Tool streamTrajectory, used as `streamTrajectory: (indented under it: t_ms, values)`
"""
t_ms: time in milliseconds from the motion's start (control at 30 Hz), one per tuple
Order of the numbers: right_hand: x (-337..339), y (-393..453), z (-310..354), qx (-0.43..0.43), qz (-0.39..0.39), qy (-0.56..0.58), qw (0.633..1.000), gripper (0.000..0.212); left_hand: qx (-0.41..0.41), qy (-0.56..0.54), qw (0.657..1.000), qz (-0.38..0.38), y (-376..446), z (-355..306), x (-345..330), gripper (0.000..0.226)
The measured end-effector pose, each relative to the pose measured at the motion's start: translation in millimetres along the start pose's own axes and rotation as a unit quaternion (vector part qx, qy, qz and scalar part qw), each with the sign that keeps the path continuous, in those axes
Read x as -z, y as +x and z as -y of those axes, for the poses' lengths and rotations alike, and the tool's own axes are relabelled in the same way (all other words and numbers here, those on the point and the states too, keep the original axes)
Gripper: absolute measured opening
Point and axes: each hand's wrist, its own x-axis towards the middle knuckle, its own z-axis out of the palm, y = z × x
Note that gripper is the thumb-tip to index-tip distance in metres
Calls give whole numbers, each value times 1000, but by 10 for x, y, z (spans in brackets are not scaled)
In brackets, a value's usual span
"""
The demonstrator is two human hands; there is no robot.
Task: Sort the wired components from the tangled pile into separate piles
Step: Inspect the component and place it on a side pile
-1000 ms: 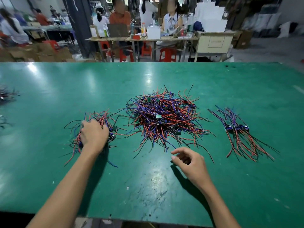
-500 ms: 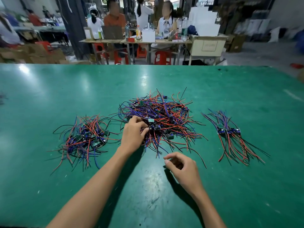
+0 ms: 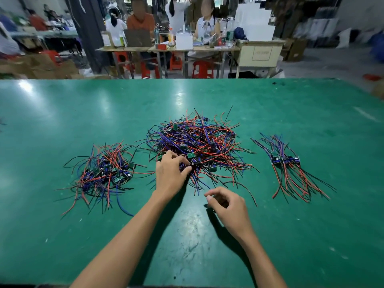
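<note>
workshop — green bench [image 3: 291,113] | seated workers [image 3: 141,21] | cartons [image 3: 297,48]

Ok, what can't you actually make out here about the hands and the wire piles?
- Head view: the left hand covers its fingertips in the tangled pile; which component it pinches is hidden.
- Right hand: curled fingers hide whether anything is held.
- Left pile and right pile: board markings too small to read.

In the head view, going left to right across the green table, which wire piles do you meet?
Left pile of loosely heaped components → big tangled pile in the middle, with the left hand gripping into its near edge → small, neatly aligned right pile.
</note>
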Motion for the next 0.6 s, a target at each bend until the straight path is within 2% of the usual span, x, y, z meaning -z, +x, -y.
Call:
streamTrajectory:
  t_ms: [67, 133, 267, 333, 467, 600]
  values:
    - [8, 1, -2, -1, -2, 2, 1000, 14, 22, -16, 999, 25, -9, -40, -14, 9]
    - [14, 6, -7, 1, -3, -1, 1000, 14, 29, -32, 998, 48, -41, -83, 5, 12]
    - [-12, 28, -20, -4, -4, 9, 1000, 13, 8, -147, 988, 34, -206, -171, 147, 7]
    - [-27, 43, -5, -14, -4, 52, 999, 15, -11, -204, 978, 30, -316, -209, 232, 3]
    - [-6, 81, 57, -43, -11, 154, 987, 23, 6, -363, 928, 84, -503, -287, 329, 21]
    - [14, 99, 108, -59, -18, 226, 972, 27, 1, -368, 919, 144, -615, -236, 287, 8]
